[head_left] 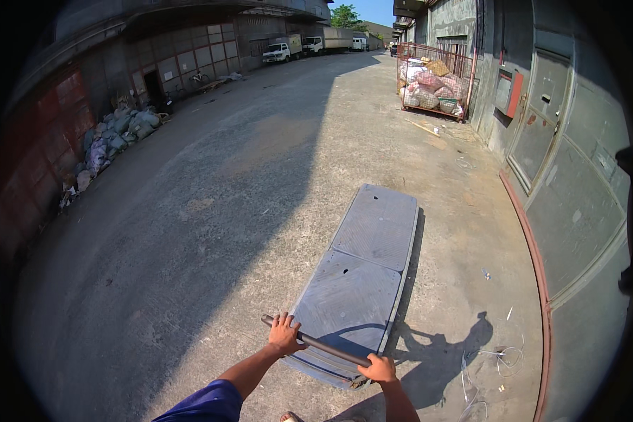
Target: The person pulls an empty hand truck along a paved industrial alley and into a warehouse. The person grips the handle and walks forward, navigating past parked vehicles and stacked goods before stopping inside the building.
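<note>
A long grey flatbed cart (366, 260) with two ribbed deck panels stands on the concrete ground in front of me. Its dark handle bar (323, 346) runs across the near end. My left hand (285, 333) is wrapped around the bar near its left end. My right hand (380, 368) grips the bar at its right end. The cart's deck carries nothing. My shadow falls on the ground to the right of the cart.
A red wire cage (435, 83) filled with sacks stands ahead on the right by the grey wall (577, 176). Piled bags (116, 133) line the left building. Trucks (281, 50) are parked far ahead. Loose wire (503, 355) lies on the ground at right.
</note>
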Action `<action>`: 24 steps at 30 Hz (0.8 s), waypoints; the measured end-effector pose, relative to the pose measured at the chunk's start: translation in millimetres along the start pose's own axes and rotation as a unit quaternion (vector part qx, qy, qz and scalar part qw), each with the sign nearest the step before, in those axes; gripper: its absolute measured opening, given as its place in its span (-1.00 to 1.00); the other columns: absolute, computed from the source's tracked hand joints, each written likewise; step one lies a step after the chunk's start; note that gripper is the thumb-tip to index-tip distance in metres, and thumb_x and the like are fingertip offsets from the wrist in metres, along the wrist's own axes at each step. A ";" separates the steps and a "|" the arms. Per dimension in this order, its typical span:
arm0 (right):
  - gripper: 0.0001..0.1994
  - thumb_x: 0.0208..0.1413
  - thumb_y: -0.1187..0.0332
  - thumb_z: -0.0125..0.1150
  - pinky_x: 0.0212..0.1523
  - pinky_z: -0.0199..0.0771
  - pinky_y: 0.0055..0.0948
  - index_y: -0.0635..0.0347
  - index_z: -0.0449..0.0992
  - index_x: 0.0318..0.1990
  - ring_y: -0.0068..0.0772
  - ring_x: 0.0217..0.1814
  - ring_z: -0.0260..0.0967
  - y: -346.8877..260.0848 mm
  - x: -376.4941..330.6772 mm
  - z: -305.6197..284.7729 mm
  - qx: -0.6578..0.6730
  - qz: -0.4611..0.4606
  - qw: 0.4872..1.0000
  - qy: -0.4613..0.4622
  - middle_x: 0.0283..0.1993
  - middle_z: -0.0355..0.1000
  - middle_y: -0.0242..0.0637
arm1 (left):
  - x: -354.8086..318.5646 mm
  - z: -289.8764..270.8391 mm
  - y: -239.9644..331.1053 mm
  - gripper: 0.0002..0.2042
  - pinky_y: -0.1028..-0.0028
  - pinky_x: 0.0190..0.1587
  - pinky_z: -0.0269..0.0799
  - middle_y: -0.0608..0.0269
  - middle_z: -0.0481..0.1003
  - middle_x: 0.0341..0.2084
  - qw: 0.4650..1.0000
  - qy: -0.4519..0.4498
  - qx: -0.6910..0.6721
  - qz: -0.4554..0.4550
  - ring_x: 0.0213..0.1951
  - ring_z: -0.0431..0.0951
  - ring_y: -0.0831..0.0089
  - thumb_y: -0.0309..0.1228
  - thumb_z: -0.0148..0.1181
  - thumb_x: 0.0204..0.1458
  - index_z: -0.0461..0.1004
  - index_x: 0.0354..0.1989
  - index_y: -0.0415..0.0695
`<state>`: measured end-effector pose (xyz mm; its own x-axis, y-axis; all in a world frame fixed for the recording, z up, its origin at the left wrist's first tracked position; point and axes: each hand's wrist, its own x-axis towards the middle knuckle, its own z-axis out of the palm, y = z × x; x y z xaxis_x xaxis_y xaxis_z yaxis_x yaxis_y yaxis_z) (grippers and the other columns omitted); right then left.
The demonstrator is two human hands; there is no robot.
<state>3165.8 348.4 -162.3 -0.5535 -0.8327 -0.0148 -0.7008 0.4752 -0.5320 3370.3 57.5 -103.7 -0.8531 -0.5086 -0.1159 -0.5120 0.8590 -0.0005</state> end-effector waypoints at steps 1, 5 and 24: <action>-0.54 -0.17 -0.10 0.40 -0.26 0.56 -0.06 0.09 0.56 -0.31 0.00 -0.33 0.58 5.9 0.3 -7.6 -0.016 0.011 1.000 -0.012 -0.45 0.57 -0.12 | 23.1 1.4 5.6 -0.30 0.04 0.20 0.25 -0.13 0.45 0.04 0.992 -0.124 -0.019 -0.024 0.17 0.40 0.01 0.27 0.31 -0.25 0.59 -0.06 -0.07; -0.54 -0.20 -0.10 0.42 -0.38 0.54 -0.09 0.08 0.49 -0.36 -0.03 -0.46 0.53 55.6 20.5 -33.7 -0.002 -0.091 0.995 0.036 -0.56 0.51 -0.21 | 65.3 -9.1 29.7 -0.41 0.18 -0.05 0.51 0.13 0.65 -0.23 0.955 -0.297 0.009 -0.016 -0.12 0.64 0.12 0.34 0.24 -0.19 0.68 -0.21 0.10; -0.48 -0.44 -0.08 0.57 -0.16 0.48 -0.11 0.05 0.56 -0.37 -0.05 -0.31 0.52 338.2 329.6 -189.0 -0.015 -0.130 0.987 0.092 -0.42 0.55 -0.20 | 368.5 -38.0 222.1 -0.52 0.19 -0.18 0.54 0.03 0.63 -0.36 0.962 -0.188 -0.059 -0.190 -0.22 0.66 0.08 0.13 0.17 -0.09 0.67 -0.31 -0.04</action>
<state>2661.4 288.3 -187.1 -0.4231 -0.8636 0.2741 -0.8417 0.2627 -0.4716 2938.4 58.6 -108.8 -0.5164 -0.7088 -0.4805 -0.8067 0.5909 -0.0046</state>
